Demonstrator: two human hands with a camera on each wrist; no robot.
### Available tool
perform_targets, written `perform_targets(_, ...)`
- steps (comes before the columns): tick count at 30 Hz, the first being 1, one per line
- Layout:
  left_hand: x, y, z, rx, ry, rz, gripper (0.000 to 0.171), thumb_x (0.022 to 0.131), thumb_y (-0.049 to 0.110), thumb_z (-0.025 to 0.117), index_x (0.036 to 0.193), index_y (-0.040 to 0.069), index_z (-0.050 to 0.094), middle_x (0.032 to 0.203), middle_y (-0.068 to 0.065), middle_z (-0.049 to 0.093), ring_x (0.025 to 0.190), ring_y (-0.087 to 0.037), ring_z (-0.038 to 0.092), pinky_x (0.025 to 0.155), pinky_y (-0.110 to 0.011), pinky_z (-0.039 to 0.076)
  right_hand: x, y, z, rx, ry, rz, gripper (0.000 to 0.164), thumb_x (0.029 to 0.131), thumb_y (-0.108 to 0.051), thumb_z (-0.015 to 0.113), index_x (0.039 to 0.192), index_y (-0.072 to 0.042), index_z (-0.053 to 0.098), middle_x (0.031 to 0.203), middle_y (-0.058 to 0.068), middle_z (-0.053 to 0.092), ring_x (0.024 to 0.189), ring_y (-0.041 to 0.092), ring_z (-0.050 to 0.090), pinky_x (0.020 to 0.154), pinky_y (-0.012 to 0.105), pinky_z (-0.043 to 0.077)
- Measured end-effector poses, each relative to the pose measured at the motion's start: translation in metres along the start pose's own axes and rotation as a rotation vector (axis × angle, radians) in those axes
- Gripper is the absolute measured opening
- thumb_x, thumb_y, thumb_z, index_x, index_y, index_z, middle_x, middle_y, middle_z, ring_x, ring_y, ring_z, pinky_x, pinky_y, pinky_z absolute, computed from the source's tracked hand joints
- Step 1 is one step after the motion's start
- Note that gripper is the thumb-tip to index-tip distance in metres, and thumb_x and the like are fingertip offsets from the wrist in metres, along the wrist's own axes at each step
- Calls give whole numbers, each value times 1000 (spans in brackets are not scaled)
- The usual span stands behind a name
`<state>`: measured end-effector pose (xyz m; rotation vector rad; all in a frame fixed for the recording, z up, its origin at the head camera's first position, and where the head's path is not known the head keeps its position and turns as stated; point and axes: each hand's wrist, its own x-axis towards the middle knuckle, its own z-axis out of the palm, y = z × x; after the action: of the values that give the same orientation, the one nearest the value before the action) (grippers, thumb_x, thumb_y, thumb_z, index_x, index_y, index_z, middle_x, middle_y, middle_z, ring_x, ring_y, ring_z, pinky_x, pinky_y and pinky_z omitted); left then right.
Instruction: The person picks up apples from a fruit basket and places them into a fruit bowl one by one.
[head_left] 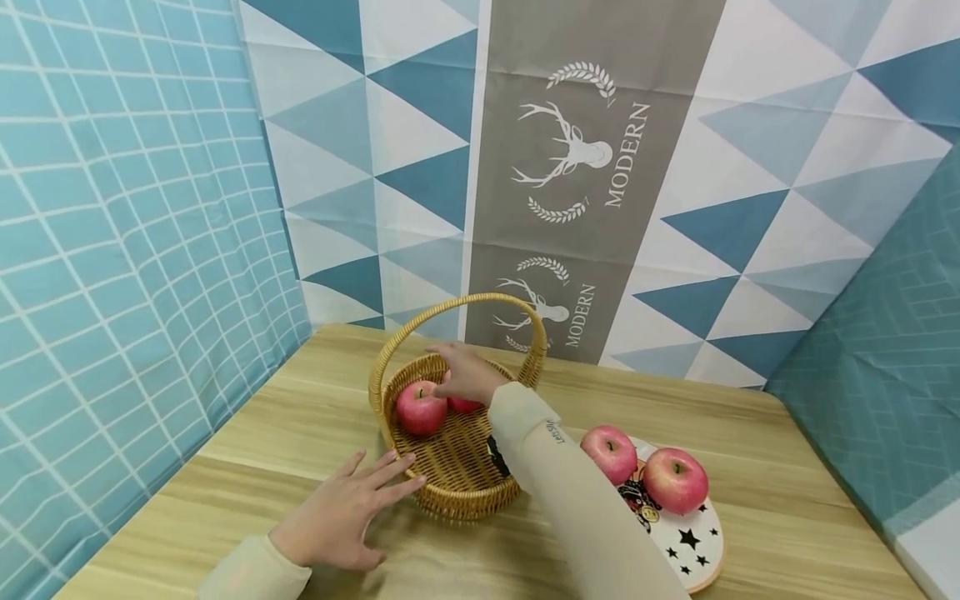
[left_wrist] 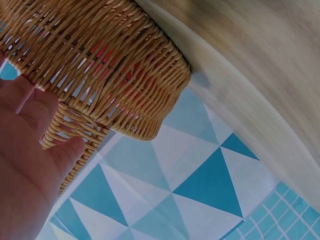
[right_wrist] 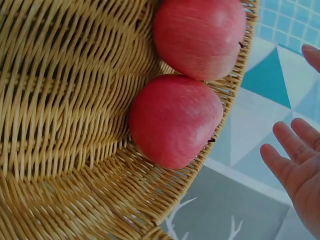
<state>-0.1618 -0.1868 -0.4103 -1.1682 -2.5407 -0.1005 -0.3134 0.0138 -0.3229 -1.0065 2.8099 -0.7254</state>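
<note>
A wicker basket (head_left: 459,502) with a tall arched handle stands on the table. Two red apples lie side by side in it against the far left wall, one apple (right_wrist: 175,122) touching the other apple (right_wrist: 200,37). Above them hovers my right hand (head_left: 469,377), its fingers loosely extended and holding nothing; the right wrist view has it apart from both apples. My left hand (head_left: 347,510) spreads its fingers at the basket's near left rim, and the fingertips appear to touch the weave in the left wrist view.
To the basket's right lies a white board (head_left: 693,546) with black stars. On it sit a red apple (head_left: 609,454) and another red apple (head_left: 676,481). The wooden table (head_left: 292,454) meets a patterned backdrop (head_left: 420,192) behind and a blue tiled sheet (head_left: 112,250) at left.
</note>
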Motion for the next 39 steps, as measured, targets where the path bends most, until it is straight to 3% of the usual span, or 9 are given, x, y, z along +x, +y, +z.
perform_targets(4,-1,0,-2,-10,-8,-11,95,55,44,85,139,16,51,143,-13,47,124,-37,49,91,-65,40,5,-7,4,-109,-59,15,68,83,-14,73,144,-15,43,143,14,42,107,24,60,87,35,49)
perform_targets(8,-2,-1,-1,-19,-6,-11,94,55,44,85,138,16,51,145,-12,45,125,-36,49,90,-65,40,10,-11,9,-73,-75,44,68,84,-15,72,145,-15,42,145,14,40,123,26,51,94,36,46)
perform_targets(15,-1,-4,2,-26,13,-9,92,53,43,85,136,17,53,145,-11,44,126,-35,49,90,-64,40,15,-9,22,-96,-167,89,74,83,-14,73,148,-18,37,152,15,29,114,27,56,69,29,48)
perform_targets(17,-1,-4,3,-26,16,-2,92,54,43,84,137,17,53,145,-11,45,125,-35,49,90,-65,40,15,-10,24,-98,-184,94,78,82,-14,75,149,-17,35,153,16,27,124,29,49,74,30,49)
perform_targets(22,0,-3,5,-19,28,13,92,54,43,84,137,17,53,145,-11,45,126,-34,49,89,-65,41,18,-7,27,-79,-197,109,82,80,-13,76,150,-19,33,154,15,27,133,30,40,88,37,49)
perform_targets(31,1,-3,4,-24,25,15,93,55,43,84,138,18,52,145,-10,45,127,-33,48,89,-65,41,28,1,42,-133,-230,127,83,79,-16,78,149,-20,35,150,11,35,131,25,43,87,33,49)
perform_targets(39,-1,-4,2,-8,50,24,92,54,43,84,136,17,54,143,-12,47,125,-34,49,89,-64,41,34,3,49,-95,-217,125,81,78,-13,78,148,-16,38,145,6,45,130,22,44,90,31,47)
